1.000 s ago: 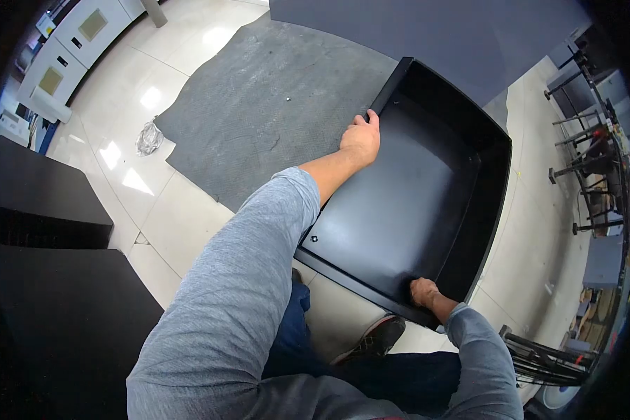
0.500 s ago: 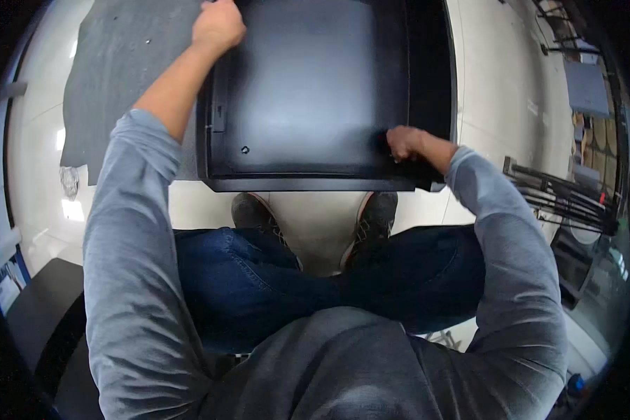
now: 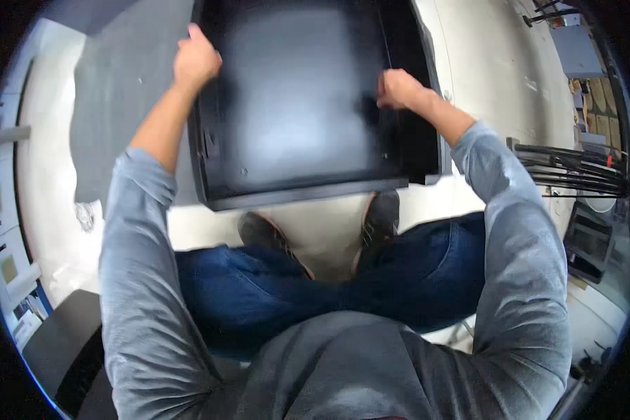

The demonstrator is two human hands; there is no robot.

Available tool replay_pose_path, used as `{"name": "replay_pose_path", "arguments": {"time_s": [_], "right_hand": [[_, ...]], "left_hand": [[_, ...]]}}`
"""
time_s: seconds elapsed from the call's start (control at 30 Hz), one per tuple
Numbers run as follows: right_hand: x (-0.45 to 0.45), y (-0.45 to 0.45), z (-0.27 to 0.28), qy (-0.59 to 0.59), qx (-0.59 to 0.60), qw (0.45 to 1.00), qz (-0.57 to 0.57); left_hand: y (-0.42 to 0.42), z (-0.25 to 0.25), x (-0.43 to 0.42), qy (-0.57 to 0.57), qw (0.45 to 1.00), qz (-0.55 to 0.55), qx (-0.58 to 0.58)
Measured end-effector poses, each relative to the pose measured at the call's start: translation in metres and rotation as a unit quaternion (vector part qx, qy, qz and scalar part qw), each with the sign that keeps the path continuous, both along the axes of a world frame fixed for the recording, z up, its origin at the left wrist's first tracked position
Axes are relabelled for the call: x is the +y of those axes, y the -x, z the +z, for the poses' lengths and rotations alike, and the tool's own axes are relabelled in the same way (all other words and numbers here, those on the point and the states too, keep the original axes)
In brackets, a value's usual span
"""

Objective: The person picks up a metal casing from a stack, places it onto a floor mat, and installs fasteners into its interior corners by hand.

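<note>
A large black metal case (image 3: 297, 105) lies in front of me, its broad flat face shiny in the middle and edged by raised rims. My left hand (image 3: 197, 61) is at the case's left edge, fingers curled and thumb sticking up; what is in it, if anything, is hidden. Over the right part of the case is my right hand (image 3: 400, 89), near the inner ridge. Its fingers are bent together, and motion blur hides whether something small sits between them. A small round hole or fastener (image 3: 243, 171) shows near the front left corner.
A grey mat (image 3: 129, 105) lies on the pale floor, left of the case. My shoes (image 3: 379, 222) stand close to its front rim. At right are a black rack-like frame (image 3: 574, 168) and a grey box (image 3: 577, 50). A dark seat or table edge (image 3: 56, 329) is at lower left.
My left hand has come nearer along the left edge. My right hand has moved from the front right corner farther up the case. The view has shifted and tilted slightly.
</note>
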State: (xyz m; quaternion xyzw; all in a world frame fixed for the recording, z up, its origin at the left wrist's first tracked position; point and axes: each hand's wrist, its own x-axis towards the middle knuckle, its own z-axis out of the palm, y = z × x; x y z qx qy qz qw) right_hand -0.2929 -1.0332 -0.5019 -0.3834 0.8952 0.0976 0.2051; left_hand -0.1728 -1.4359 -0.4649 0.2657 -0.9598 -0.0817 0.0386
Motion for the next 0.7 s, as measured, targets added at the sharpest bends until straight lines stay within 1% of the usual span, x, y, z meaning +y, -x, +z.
{"name": "replay_pose_path", "arguments": {"time_s": [0.03, 0.07, 0.1, 0.13, 0.17, 0.2, 0.23, 0.27, 0.3, 0.33, 0.37, 0.4, 0.43, 0.47, 0.5, 0.53, 0.57, 0.63, 0.67, 0.7], "right_hand": [[-0.008, -0.005, 0.027, 0.004, -0.025, 0.999, -0.019], [-0.010, -0.005, 0.036, 0.039, -0.031, 0.998, -0.040], [-0.012, -0.004, 0.039, 0.079, -0.034, 0.994, -0.061], [-0.015, -0.007, 0.046, 0.115, -0.013, 0.992, -0.051], [-0.019, -0.007, 0.052, 0.145, 0.008, 0.988, -0.044], [-0.022, -0.008, 0.062, 0.184, -0.018, 0.982, -0.034], [-0.029, -0.008, 0.057, 0.149, 0.002, 0.986, -0.074], [-0.033, -0.017, 0.092, 0.171, -0.050, 0.981, -0.082], [-0.035, -0.012, 0.082, 0.185, -0.029, 0.980, -0.066], [-0.036, -0.004, 0.062, 0.240, -0.011, 0.971, 0.006], [-0.042, -0.004, 0.069, 0.241, -0.041, 0.968, -0.053], [-0.044, -0.002, 0.057, 0.302, -0.004, 0.952, -0.039], [-0.050, -0.002, 0.067, 0.316, -0.033, 0.948, -0.012], [-0.058, -0.001, 0.056, 0.355, -0.024, 0.934, -0.027], [-0.058, -0.006, 0.081, 0.330, -0.070, 0.941, -0.014], [-0.069, -0.004, 0.057, 0.369, -0.057, 0.923, -0.091], [-0.069, -0.007, 0.072, 0.373, -0.071, 0.922, -0.082], [-0.065, -0.016, 0.094, 0.375, -0.101, 0.919, -0.069], [-0.078, -0.011, 0.078, 0.410, -0.059, 0.904, -0.107], [-0.082, -0.003, 0.061, 0.418, -0.081, 0.897, -0.120]], "left_hand": [[-0.006, 0.014, 0.010, -0.010, 1.000, 0.009, -0.007], [-0.009, 0.005, 0.008, 0.030, 0.999, -0.009, 0.022], [-0.010, 0.001, 0.005, 0.010, 0.999, -0.010, 0.030], [-0.013, 0.001, 0.004, -0.014, 0.998, -0.025, 0.050], [-0.011, 0.019, 0.011, -0.057, 0.998, 0.005, 0.018], [-0.014, 0.027, 0.016, -0.073, 0.997, 0.010, 0.020], [-0.015, 0.027, 0.015, -0.072, 0.997, 0.007, 0.025], [-0.016, 0.026, 0.015, -0.066, 0.998, 0.004, 0.014], [-0.015, 0.024, 0.013, -0.061, 0.998, 0.002, 0.000], [-0.015, 0.018, 0.006, -0.068, 0.998, 0.000, -0.013], [-0.013, 0.016, 0.003, -0.077, 0.997, 0.001, -0.026], [-0.011, 0.031, 0.019, -0.062, 0.996, 0.035, -0.052], [-0.013, 0.047, 0.035, -0.046, 0.994, 0.072, -0.074], [-0.015, 0.050, 0.042, 0.020, 0.998, 0.018, -0.050], [-0.016, 0.054, 0.047, 0.086, 0.995, -0.032, -0.025], [-0.014, 0.057, 0.053, 0.082, 0.987, -0.121, 0.070], [-0.011, 0.065, 0.065, 0.042, 0.980, -0.164, 0.105], [-0.002, 0.076, 0.087, -0.055, 0.972, -0.200, 0.107], [0.006, 0.069, 0.089, -0.062, 0.959, -0.233, 0.150], [0.014, 0.061, 0.091, -0.154, 0.955, -0.219, 0.126]]}}
